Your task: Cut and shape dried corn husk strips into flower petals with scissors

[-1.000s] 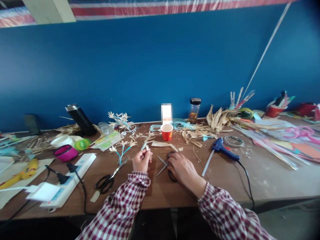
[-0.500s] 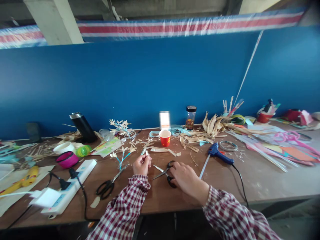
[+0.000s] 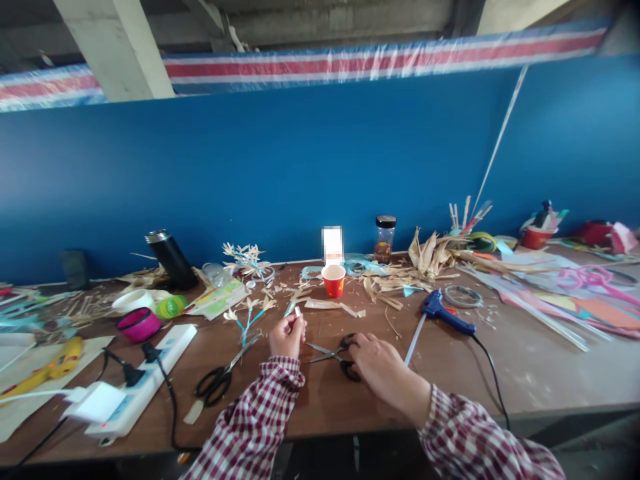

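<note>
A small pale strip (image 3: 299,311), perhaps corn husk, stands up from the pinched thumb and fingers of my left hand (image 3: 287,335). My right hand (image 3: 377,360) has its fingers curled at the black handles of a pair of scissors (image 3: 327,354), whose blades are spread and point left toward my left wrist. Left of my left forearm lies a second pair of scissors (image 3: 215,385) with black handles. Beside it is a small flower-like piece with blue stems (image 3: 245,325). A red paper cup (image 3: 333,283) stands beyond my hands.
A blue glue gun (image 3: 447,313) with its cord lies to the right. Dried husks (image 3: 425,257) and a lidded jar (image 3: 385,239) are at the back. On the left are a power strip (image 3: 150,380), a yellow glue gun (image 3: 60,363) and a tilted black flask (image 3: 171,260).
The scissors and my right hand have come slightly nearer to me, with the blades still spread. My left hand keeps its pinch on the pale strip. The whole view has shifted a little.
</note>
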Tool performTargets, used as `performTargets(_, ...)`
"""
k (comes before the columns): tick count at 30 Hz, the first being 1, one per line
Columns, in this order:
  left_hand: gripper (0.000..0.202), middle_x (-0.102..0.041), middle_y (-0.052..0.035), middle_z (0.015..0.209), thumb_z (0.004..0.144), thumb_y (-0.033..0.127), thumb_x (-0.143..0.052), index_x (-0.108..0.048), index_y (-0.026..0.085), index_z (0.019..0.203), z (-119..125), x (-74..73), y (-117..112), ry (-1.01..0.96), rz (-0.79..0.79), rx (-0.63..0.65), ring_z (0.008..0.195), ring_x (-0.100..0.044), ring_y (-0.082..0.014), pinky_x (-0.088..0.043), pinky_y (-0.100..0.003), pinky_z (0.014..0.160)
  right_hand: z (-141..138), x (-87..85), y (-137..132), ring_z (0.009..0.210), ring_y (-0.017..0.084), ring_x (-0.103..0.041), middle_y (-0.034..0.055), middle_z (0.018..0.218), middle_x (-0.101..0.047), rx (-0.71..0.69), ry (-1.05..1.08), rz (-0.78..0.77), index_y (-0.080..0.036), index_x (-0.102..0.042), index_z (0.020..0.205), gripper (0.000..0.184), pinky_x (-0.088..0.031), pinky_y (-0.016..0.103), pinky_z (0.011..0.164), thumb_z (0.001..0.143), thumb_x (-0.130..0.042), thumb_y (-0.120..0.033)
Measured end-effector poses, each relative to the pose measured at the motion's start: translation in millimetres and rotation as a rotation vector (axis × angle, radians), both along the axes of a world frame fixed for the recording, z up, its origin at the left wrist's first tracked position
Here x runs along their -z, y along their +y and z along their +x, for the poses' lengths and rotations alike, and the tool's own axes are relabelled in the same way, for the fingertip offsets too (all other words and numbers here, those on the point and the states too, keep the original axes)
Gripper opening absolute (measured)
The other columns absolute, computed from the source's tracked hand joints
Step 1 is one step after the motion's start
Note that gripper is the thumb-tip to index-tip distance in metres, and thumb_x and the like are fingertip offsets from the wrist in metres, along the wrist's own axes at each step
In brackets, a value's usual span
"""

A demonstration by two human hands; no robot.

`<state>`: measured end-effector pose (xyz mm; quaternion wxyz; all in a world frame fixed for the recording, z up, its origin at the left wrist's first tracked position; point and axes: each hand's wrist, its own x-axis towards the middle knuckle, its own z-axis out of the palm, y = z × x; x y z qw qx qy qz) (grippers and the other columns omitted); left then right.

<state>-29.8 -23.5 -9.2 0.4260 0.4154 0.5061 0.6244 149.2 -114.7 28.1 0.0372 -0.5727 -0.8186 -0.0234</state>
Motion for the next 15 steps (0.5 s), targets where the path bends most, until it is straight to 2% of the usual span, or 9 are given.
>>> performTargets(6,0.030,-0.064,-0.0027,0.053,0.054,0.037,-0.072,-0.065,0.012,0.069,-0.3,3.7,2.5,-0.034,-0.018,-0.041,0.037,-0.050,-0.0090,-0.042,-0.022,0.035,-1.3,-7.5,-1.4,0.085,0.023,-0.060,0.0083,0.091,-0.062,0.013,-0.012,0.004,-0.017,-0.061,0.091,0.014,-0.046,0.030,0.068,0.087,-0.048,-0.016)
performTargets(10,0.028,-0.064,-0.0028,0.054,0.057,0.036,-0.070,-0.064,0.012,0.069,-0.9,5.2,2.8,-0.042,0.000,-0.081,0.038,-0.049,-0.0082,-0.042,-0.021,0.036,1.6,-22.1,-3.3,0.086,0.022,-0.062,0.0071,0.090,-0.063,0.050,-0.008,-0.021,-0.019,-0.061,0.092,0.014,-0.044,0.028,0.065,0.088,-0.048,-0.017)
performTargets(15,0.028,-0.066,-0.0039,0.057,0.060,0.036,-0.069,-0.066,0.011,0.073,-4.2,7.6,1.1,0.015,0.000,-0.051,0.040,-0.050,-0.0086,-0.042,-0.021,0.037,18.9,-38.7,-3.5,0.080,0.021,-0.064,0.0065,0.089,-0.064,0.066,0.008,-0.033,-0.017,-0.061,0.087,0.013,-0.042,0.027,0.061,0.088,-0.049,-0.020)
